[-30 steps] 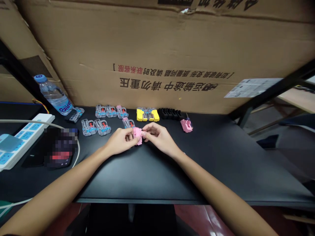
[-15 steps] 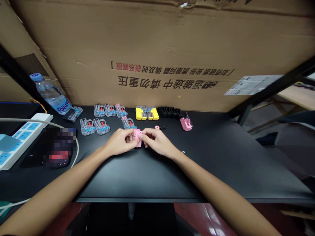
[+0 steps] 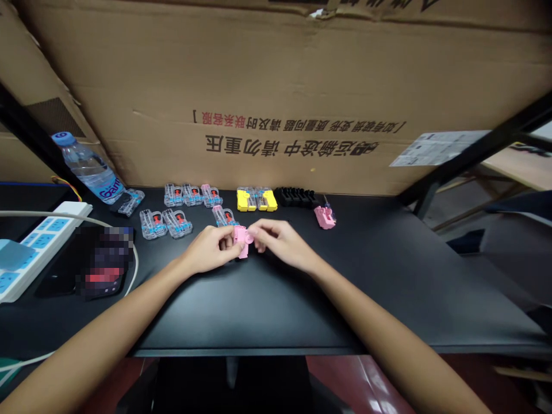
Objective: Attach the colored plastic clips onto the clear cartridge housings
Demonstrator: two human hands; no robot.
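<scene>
Partly hidden, pink piece (image 3: 240, 236) gripped in left fingers (image 3: 223, 232), right fingers (image 3: 261, 235) alongside, hold unclear

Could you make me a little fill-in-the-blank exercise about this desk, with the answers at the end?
1. The left hand grips a small plastic part coloured ____.
2. The clear plastic bottle has a ____ cap.
3. Two yellow-and-clear plastic units sit to the ____ of the black plastic rack.
4. The large brown panel behind them is made of ____.

Missing words: pink; blue; left; cardboard.
</scene>
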